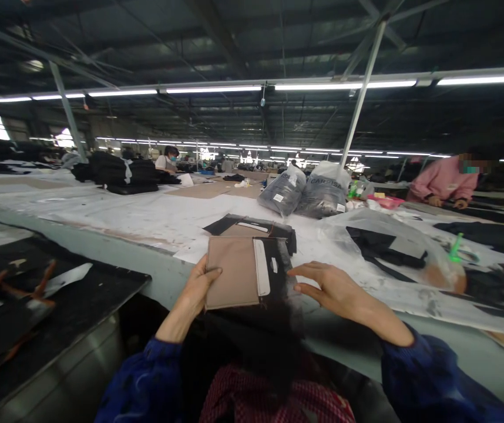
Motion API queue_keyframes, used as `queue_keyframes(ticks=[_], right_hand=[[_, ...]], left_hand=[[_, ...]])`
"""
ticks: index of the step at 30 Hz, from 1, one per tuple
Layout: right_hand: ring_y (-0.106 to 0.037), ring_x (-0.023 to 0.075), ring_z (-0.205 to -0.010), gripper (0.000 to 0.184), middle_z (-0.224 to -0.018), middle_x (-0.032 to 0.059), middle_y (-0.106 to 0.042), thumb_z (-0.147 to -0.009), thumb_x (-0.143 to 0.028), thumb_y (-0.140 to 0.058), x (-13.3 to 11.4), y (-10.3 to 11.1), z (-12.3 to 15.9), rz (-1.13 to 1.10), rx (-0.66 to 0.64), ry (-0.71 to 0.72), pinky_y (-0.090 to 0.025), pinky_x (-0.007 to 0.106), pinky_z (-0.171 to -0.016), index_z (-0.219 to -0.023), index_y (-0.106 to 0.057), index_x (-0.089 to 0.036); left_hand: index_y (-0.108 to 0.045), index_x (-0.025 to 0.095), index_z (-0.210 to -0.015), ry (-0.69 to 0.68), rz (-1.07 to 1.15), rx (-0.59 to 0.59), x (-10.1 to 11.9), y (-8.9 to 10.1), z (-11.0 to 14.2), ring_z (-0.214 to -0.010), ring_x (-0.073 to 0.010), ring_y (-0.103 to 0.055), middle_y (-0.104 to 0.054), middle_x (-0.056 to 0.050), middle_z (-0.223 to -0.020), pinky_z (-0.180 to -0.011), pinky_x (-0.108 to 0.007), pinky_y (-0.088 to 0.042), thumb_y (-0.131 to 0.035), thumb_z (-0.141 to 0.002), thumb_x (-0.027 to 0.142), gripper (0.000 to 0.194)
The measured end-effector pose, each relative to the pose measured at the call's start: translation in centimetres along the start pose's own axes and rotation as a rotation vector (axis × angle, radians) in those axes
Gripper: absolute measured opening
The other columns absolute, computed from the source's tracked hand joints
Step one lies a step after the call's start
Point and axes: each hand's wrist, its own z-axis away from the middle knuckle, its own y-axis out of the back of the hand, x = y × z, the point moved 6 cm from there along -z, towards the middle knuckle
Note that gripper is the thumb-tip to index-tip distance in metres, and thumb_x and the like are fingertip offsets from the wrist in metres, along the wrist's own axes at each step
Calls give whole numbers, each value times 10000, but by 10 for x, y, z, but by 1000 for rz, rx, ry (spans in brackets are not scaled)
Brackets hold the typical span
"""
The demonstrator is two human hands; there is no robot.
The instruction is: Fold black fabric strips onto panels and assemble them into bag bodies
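My left hand (195, 289) is closed on the left edge of a stitched tan panel (232, 273), thumb on top and fingers behind. Joined to its right side is black cloth (281, 282) with a frayed edge, a white strip (261, 267) and a small white tag (274, 265). At that frayed edge is my right hand (335, 288), its thumb and forefinger apart; whether the fingertips touch the cloth I cannot tell. Just beyond, a similar tan and black piece (229, 226) lies on the white-covered table (168, 220).
Two filled plastic bags (322, 191) stand behind the pieces. Right of them lie clear plastic sheeting (393, 235), black cloth and a green-handled tool (456, 248). Stacked black fabric (120, 171) sits at the back left. A person in pink (446, 179) works at the far right.
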Motion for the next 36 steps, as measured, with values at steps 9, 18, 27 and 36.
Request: queue_keyframes(ticks=[9,18,27,36], right_hand=[[-641,272,-1017,457,-1177,145,-664,-960,-411,-466,50,-12,10,-378,110,-387,-494,434,-911,-1318,-548,-139],[-656,164,-764,364,-843,25,-670,-765,-506,-711,35,-11,0,-1008,60,-289,-562,328,-791,-845,-650,-156],[-619,138,-583,312,-669,-2,-595,-851,-296,-656,93,5,21,-987,334,-634,-568,258,-551,-1114,-550,-166],[-633,213,-973,329,-1054,57,-675,-771,-179,-592,117,-16,14,-763,417,-427,-483,416,-956,-1099,-582,-184]], left_hand=[[-616,191,-978,98,178,251,-10,-1,-1,-628,-146,-627,-673,8,-777,-624,-279,-532,-628,-586,29,424],[-626,195,-1085,85,444,429,-31,10,34,-732,-122,-671,-704,-19,-913,-648,-216,-586,-517,-814,2,350],[-637,165,-1042,605,533,119,-116,-64,109,-771,-227,-723,-745,-80,-919,-712,-380,-603,-518,-902,127,188],[-727,23,-925,924,435,-454,-146,-97,145,-707,-189,-707,-737,-170,-910,-654,-257,-540,-354,-991,430,556]])
